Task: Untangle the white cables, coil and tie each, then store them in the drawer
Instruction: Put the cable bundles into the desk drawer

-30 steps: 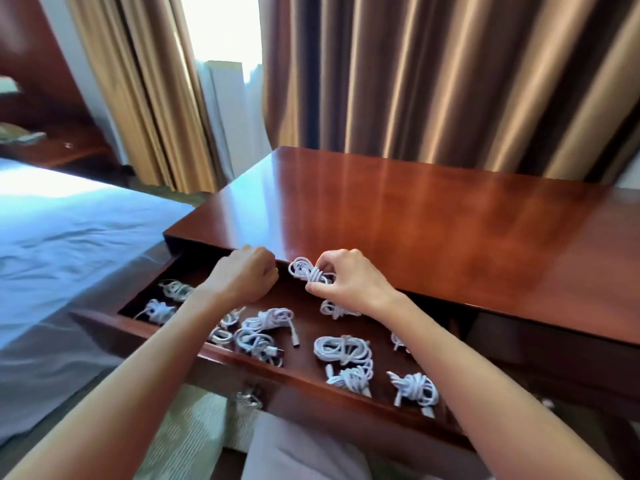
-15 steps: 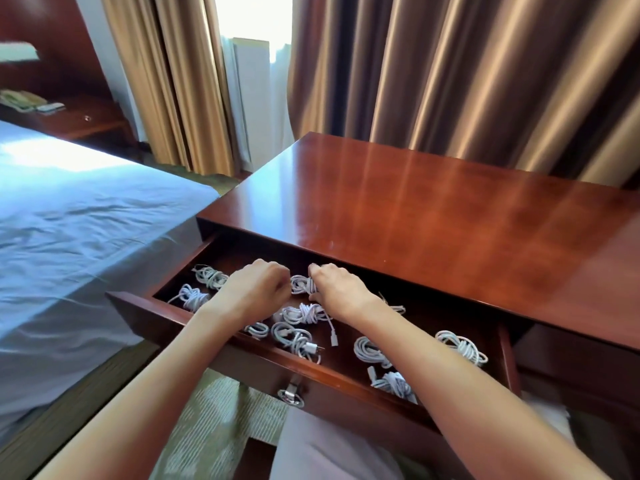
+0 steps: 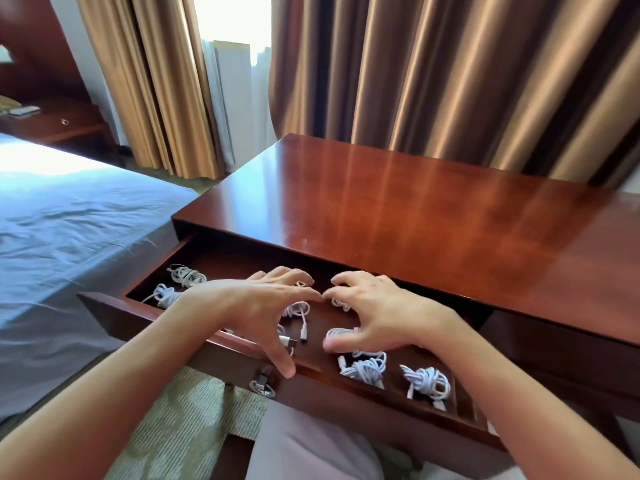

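Hands spread and empty — left hand [image 3: 256, 306] beside right hand [image 3: 377, 313] — above coiled white cables [image 3: 427, 381]; drawer [image 3: 194, 351] open

A hotel-style bedroom here — made bed [image 3: 69, 237] with blue sheet, heavy brown curtains [image 3: 450, 74], a glossy wooden desk [image 3: 415, 216], and a nightstand [image 3: 59, 124] beyond.

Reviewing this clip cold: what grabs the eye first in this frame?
Two bare hands, the left hand and the right hand, hover with spread fingers over the open drawer of a glossy red-brown desk. White cable bundles lie scattered across the drawer floor, such as one at its near right. Tall brown curtains fill the background, and a blue bed sits to the left.
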Demonstrator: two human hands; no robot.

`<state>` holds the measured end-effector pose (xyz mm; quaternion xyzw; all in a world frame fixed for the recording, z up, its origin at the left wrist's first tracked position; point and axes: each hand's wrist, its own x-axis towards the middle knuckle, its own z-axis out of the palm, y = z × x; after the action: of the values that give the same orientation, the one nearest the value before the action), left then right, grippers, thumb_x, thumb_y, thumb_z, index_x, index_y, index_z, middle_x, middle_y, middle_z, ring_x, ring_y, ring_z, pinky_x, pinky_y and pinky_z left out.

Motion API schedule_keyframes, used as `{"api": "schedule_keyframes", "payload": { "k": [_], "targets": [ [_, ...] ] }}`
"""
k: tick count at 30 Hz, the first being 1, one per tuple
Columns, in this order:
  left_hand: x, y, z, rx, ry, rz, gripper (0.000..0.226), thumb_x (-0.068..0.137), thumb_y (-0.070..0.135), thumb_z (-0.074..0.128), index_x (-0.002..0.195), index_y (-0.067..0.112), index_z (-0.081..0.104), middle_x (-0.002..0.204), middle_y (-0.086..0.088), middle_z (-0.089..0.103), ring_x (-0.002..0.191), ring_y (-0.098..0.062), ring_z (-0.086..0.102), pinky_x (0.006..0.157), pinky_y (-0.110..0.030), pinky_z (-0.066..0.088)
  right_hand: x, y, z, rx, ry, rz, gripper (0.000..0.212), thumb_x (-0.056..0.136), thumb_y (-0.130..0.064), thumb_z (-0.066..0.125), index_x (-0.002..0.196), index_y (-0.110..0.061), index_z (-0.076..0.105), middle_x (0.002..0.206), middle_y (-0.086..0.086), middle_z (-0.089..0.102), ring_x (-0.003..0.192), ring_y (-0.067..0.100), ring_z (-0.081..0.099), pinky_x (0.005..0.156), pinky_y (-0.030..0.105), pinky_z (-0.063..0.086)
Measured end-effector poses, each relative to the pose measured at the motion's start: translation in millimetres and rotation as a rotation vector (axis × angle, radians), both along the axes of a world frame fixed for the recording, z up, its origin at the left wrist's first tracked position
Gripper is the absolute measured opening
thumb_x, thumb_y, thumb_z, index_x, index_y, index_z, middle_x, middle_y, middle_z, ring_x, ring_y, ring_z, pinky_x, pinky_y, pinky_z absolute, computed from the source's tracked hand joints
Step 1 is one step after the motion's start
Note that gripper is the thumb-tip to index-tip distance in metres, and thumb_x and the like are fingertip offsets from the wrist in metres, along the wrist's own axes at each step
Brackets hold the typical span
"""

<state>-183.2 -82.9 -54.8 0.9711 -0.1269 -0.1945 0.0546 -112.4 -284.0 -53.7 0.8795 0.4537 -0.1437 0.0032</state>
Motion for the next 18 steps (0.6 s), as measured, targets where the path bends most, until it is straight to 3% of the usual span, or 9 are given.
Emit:
{"api": "schedule_keyframes", "payload": {
  "k": [3, 5, 8, 13, 18],
  "targets": [
    [-3.9, -15.9, 8.2, 0.057, -0.038, -0.07, 0.11, 0.066, 0.057, 0.084, 0.154, 0.044, 0.02, 0.157, 0.018, 0.005, 0.146, -0.005, 0.002, 0.121, -0.032, 0.016, -12.1, -26.7, -0.1, -0.092, 0.155, -0.012, 0.11, 0.073, -0.076, 0.069, 0.16, -0.031, 0.02, 0.166, -0.01, 0.01, 0.154, 0.015, 0.004, 0.125, 0.039, 0.011],
    [-3.3, -22.5, 9.5, 0.081, -0.08, -0.113, 0.111, 0.065, 0.054, 0.084, 0.154, 0.043, 0.018, 0.157, 0.017, 0.005, 0.144, -0.004, 0.004, 0.12, -0.031, 0.017, -16.3, -32.5, -3.9, -0.105, 0.167, -0.004, 0.106, 0.071, -0.073, 0.073, 0.157, -0.035, 0.023, 0.162, -0.011, 0.02, 0.151, 0.018, 0.017, 0.123, 0.041, 0.02],
    [1.6, -28.5, 9.0, 0.104, -0.096, -0.143, 0.119, 0.061, 0.052, 0.085, 0.155, 0.043, 0.013, 0.157, 0.017, 0.008, 0.144, -0.005, 0.007, 0.12, -0.032, 0.02, -21.1, -28.9, -10.2, -0.061, 0.04, 0.083, 0.087, 0.072, -0.064, 0.075, 0.145, -0.033, 0.041, 0.144, -0.011, 0.041, 0.135, 0.015, 0.039, 0.111, 0.04, 0.032],
    [13.7, -29.6, 8.3, 0.155, -0.132, -0.111, 0.12, 0.063, 0.052, 0.084, 0.157, 0.037, 0.011, 0.161, 0.014, 0.006, 0.148, -0.008, 0.007, 0.121, -0.034, 0.018, -9.2, -27.6, -11.4, -0.021, -0.086, 0.07, 0.078, 0.068, -0.068, 0.071, 0.134, -0.032, 0.051, 0.137, -0.01, 0.044, 0.127, 0.015, 0.039, 0.108, 0.042, 0.03],
    [33.6, -23.6, 0.7, 0.141, -0.208, -0.096, 0.117, 0.064, 0.055, 0.077, 0.159, 0.031, 0.011, 0.163, 0.012, 0.012, 0.149, -0.008, 0.01, 0.121, -0.031, 0.015, 9.7, -37.7, -12.2, 0.046, -0.215, -0.003, 0.092, 0.067, -0.075, 0.066, 0.145, -0.031, 0.044, 0.147, -0.01, 0.036, 0.137, 0.014, 0.029, 0.113, 0.04, 0.023]
  ]
}}
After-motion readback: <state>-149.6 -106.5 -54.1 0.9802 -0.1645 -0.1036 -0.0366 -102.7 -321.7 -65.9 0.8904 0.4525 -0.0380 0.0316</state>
